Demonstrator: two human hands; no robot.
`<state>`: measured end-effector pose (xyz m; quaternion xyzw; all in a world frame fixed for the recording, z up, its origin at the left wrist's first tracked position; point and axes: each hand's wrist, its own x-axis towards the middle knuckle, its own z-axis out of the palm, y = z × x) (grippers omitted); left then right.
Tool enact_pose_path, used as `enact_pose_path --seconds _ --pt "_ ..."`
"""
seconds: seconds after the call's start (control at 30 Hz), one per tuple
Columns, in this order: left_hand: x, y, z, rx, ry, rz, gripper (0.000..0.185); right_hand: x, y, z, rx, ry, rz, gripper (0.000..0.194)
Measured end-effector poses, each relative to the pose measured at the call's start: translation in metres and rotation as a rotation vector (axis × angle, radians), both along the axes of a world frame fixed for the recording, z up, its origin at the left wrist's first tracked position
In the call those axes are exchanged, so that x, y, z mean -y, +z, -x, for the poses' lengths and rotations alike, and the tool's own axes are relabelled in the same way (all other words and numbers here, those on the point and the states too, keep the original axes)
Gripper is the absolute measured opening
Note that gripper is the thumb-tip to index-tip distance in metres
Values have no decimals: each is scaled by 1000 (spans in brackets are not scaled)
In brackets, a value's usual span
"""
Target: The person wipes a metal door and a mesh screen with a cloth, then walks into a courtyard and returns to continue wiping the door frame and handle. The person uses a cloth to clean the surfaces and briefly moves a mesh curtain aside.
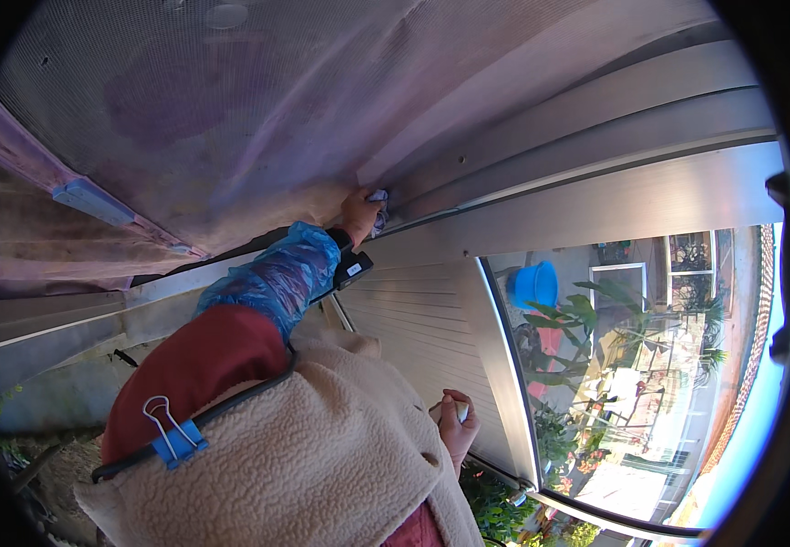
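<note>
My left hand [359, 213] reaches far out and grips a crumpled pale cloth [379, 212], pressed against the lower part of a metal frame [538, 147]. A blue plastic sleeve cover [279, 270] wraps that forearm over a dark red sleeve, and a black device [354, 269] is strapped at the wrist. Above the hand spreads a large mesh-like panel [244, 123] with purplish tints. Lower right, beside my beige fleece garment [313, 437], my right hand [458, 425] is closed around a small whitish object [462, 411], partly hidden by the fingers.
A grooved light panel [409, 314] adjoins a glass pane [627, 383], in which a blue tub [533, 284], plants and a tiled roof show. Leafy plants [497, 499] stand at the bottom. A blue binder clip [180, 443] grips a dark strap on my shoulder.
</note>
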<state>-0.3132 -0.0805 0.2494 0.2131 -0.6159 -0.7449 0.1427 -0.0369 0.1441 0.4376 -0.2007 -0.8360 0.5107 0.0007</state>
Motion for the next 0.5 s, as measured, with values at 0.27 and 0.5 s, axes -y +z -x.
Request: enact_pose_path --seconds 0.27,0.5 --pt "4 -1 2 -15 0 -95 19 0 -3 13 9 48 36 9" --pt "21 -5 -39 -32 -473 150 22 -8 1 3 -36 -65 16 8"
